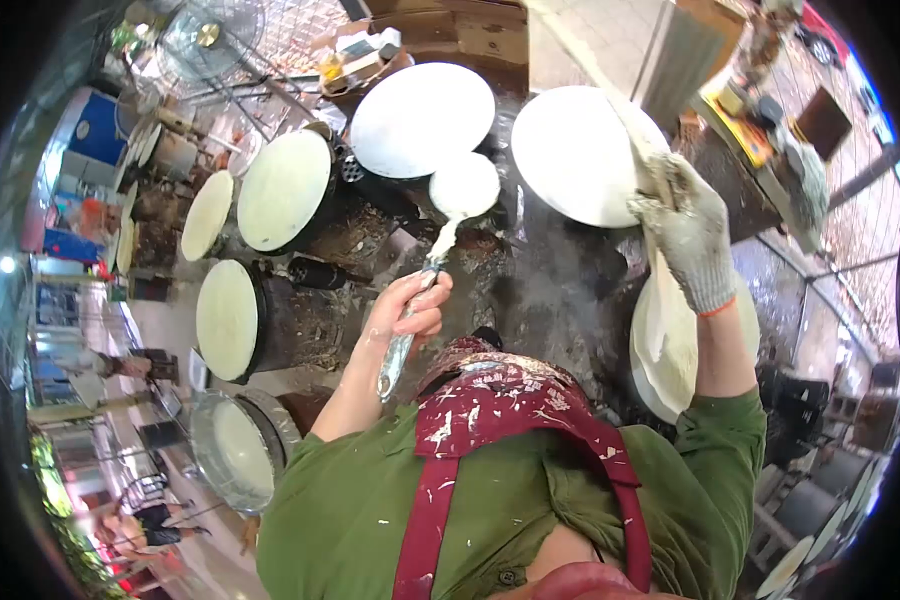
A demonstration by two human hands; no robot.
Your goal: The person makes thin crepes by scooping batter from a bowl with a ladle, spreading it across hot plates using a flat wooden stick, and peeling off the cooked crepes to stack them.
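Observation:
My bare left hand (410, 315) is closed round the handle of a ladle (464, 187), whose round bowl holds white batter beside a large white round pan (422, 120). Batter coats part of the ladle's handle. My right hand (692, 235), in a grey glove smeared with batter, grips a long pale batter-coated strip (610, 90). The strip runs from the top of the view over the edge of a second white round pan (580, 155). Its lower end hangs over a cream-coloured round pan (675, 345) at the right.
More round pans with pale sheets, one of them (285, 190) at the upper left, stand in a curve. A metal basin of batter (240, 450) is at the lower left. A fan (208, 38) stands at the top left. A person (135, 530) is far off at the lower left.

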